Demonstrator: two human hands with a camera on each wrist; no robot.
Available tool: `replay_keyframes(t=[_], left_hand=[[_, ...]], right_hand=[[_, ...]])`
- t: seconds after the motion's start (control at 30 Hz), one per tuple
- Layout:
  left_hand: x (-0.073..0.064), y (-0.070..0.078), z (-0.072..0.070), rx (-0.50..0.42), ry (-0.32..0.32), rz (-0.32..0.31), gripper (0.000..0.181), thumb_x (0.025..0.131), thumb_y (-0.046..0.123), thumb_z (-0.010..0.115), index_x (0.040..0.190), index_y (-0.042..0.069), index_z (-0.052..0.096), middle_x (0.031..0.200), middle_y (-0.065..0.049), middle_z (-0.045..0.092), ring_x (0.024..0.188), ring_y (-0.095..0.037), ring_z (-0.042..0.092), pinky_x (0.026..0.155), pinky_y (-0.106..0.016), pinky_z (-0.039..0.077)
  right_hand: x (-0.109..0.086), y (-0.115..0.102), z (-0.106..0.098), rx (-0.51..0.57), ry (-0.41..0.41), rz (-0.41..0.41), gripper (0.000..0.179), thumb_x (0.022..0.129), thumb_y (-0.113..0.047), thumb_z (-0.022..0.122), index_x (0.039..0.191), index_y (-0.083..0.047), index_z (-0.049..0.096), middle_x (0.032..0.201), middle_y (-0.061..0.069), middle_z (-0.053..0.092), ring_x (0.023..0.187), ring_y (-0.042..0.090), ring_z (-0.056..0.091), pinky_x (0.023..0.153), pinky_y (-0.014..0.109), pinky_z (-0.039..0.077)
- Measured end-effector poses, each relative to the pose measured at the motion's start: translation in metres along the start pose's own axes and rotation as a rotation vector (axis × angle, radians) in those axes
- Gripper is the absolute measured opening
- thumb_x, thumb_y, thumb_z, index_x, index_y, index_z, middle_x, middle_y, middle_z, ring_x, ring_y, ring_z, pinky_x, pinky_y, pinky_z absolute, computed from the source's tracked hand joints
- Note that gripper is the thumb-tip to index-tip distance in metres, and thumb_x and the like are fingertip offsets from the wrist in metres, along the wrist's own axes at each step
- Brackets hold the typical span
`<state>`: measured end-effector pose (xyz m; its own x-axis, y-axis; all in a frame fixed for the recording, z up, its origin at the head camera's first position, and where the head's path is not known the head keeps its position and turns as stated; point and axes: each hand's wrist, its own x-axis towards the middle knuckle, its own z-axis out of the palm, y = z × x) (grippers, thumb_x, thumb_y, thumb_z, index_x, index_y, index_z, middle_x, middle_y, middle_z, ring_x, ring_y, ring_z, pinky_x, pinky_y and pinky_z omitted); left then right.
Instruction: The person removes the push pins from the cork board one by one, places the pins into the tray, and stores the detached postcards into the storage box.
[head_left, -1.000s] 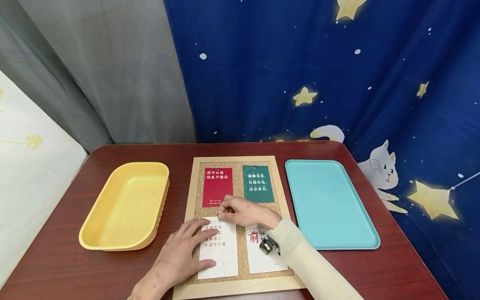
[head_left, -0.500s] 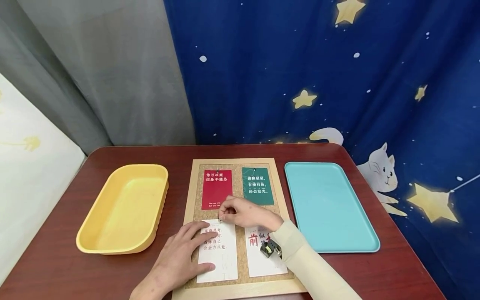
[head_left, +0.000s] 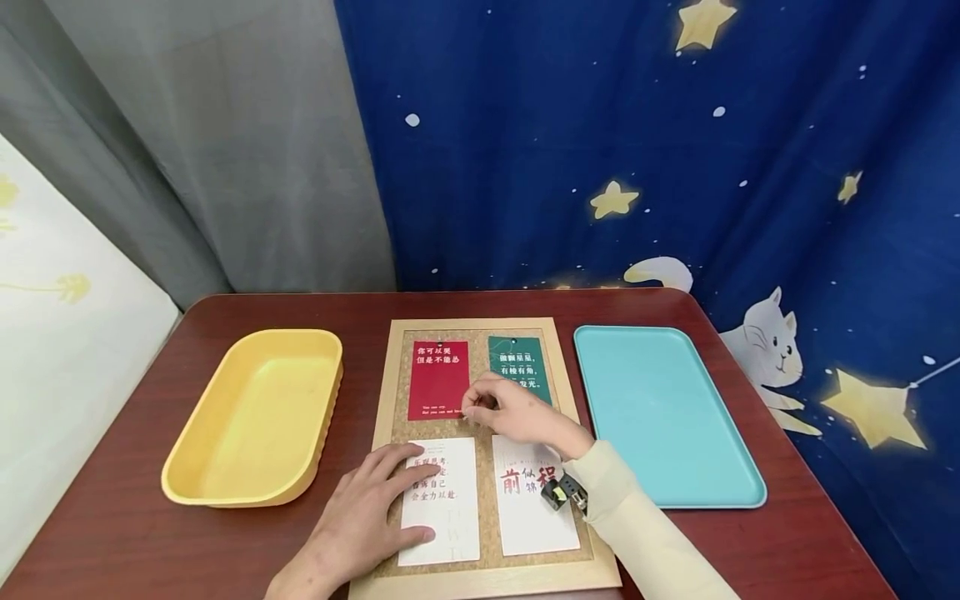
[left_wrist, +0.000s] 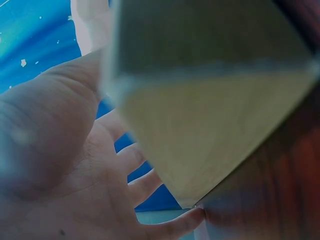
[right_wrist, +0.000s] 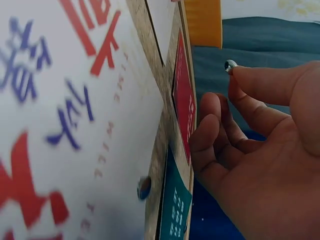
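In the head view a wood-framed corkboard lies on the table with two white cards, a red card and a green card on it. My left hand rests spread on the lower left white card. Above that card, by the red card's lower corner, my right hand pinches a small shiny thumbtack between thumb and forefinger. The lower right white card lies under my right wrist. A round shiny tack head shows near that card's edge in the right wrist view.
A yellow bin stands left of the board, and a flat turquoise tray lies to its right. The corkboard's wooden frame corner fills much of the left wrist view. Curtains hang behind the dark red table.
My right hand has left the top edge of the lower left white card and moved up and to the right, with the thumbtack between its fingertips. My left hand stays on the card.
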<state>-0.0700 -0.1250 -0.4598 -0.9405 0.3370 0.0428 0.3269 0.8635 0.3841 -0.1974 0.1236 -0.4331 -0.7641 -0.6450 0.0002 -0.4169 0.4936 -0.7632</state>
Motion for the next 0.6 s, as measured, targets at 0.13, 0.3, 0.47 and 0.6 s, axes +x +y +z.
replay_keyframes(t=[0.13,0.3,0.47,0.6], left_hand=[[0.000,0.000,0.000,0.002,-0.004,-0.005,0.071,0.072,0.050,0.091,0.137,0.040,0.065,0.151,0.007,0.053,0.142,-0.023,0.047,0.101,-0.062,0.050],[0.001,0.001,0.000,0.002,-0.009,-0.009,0.071,0.072,0.050,0.091,0.137,0.040,0.065,0.151,0.006,0.053,0.143,-0.023,0.046,0.101,-0.062,0.050],[0.000,0.001,-0.001,0.000,-0.006,-0.009,0.071,0.072,0.050,0.091,0.137,0.040,0.064,0.151,0.007,0.053,0.143,-0.023,0.046,0.102,-0.061,0.050],[0.000,0.001,0.000,-0.002,0.008,-0.002,0.071,0.072,0.049,0.092,0.136,0.040,0.065,0.150,0.007,0.054,0.142,-0.022,0.047,0.101,-0.061,0.050]], right_hand=[[-0.003,0.003,-0.005,0.005,0.038,0.012,0.015,0.107,-0.017,0.058,0.100,-0.009,0.069,0.104,0.002,0.057,0.086,0.014,0.054,0.078,0.025,0.046],[-0.006,0.007,-0.011,0.016,0.098,0.028,0.012,0.106,-0.015,0.060,0.101,-0.010,0.068,0.101,0.001,0.057,0.089,0.015,0.052,0.078,0.026,0.044],[-0.009,0.012,-0.017,0.030,0.138,0.029,0.012,0.105,-0.015,0.061,0.103,-0.008,0.070,0.100,0.002,0.060,0.094,0.016,0.052,0.078,0.026,0.046],[-0.014,0.017,-0.021,0.044,0.158,0.047,0.012,0.105,-0.015,0.061,0.102,-0.008,0.070,0.102,0.002,0.059,0.098,0.017,0.051,0.081,0.029,0.045]])
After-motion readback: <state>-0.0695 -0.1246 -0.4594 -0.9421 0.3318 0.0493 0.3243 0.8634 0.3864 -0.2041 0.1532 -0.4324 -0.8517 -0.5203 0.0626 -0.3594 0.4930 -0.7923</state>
